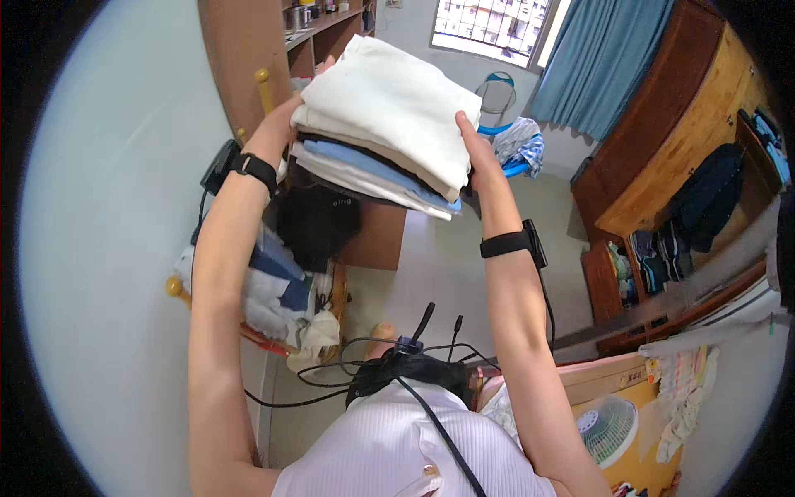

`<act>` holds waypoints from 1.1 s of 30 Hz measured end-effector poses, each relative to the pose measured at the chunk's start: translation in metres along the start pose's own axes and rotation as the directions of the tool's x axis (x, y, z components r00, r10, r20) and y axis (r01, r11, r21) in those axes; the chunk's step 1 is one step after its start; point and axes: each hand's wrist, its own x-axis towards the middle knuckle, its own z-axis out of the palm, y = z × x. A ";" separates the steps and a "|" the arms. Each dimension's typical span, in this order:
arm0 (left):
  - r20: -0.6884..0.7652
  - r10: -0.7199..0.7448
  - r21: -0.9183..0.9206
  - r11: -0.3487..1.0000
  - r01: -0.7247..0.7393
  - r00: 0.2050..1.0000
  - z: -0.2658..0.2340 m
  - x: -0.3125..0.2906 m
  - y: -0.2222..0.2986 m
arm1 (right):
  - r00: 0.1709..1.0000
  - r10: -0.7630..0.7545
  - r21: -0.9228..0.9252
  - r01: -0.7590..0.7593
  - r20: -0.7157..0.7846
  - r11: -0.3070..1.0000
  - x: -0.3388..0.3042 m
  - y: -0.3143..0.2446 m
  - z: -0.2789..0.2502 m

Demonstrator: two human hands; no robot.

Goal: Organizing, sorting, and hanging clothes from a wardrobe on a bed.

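Held out in front of me is a stack of folded clothes [389, 108], white on top, with beige, black, light blue and more white layers beneath. My left hand [291, 114] grips the stack's left side; most of its fingers are hidden behind or under the cloth. On the opposite edge, my right hand [478, 153] has its thumb resting on the top white piece and its other fingers tucked out of sight below. The stack tilts slightly toward me and is off any surface.
A chair heaped with clothes [277, 265] and a black bag [319, 224] stand at left, beside a wooden shelf unit [319, 33]. At right is an opened wardrobe [662, 190] with dark garments. A blue basket [517, 170] holds checked cloth; a fan [609, 431] is lower right. Cables cross my waist.
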 end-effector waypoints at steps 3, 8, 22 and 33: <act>0.084 0.033 -0.019 0.999 -0.032 0.996 0.003 0.080 0.020 | 0.999 0.024 -0.001 -0.024 0.026 1.000 0.083 -0.007 -0.011; 0.229 0.059 -0.036 0.998 -0.052 0.972 0.017 0.220 0.055 | 1.000 0.005 0.003 -0.006 0.010 1.000 0.171 -0.048 -0.035; 0.755 -0.166 0.060 0.981 0.185 0.635 0.343 0.537 0.005 | 0.818 -0.029 -0.140 -0.063 -0.575 0.988 0.292 -0.072 -0.389; 0.819 -0.447 0.336 0.882 0.331 0.359 0.691 0.619 -0.126 | 0.553 0.141 -0.012 -0.263 -0.821 0.965 0.229 -0.074 -0.644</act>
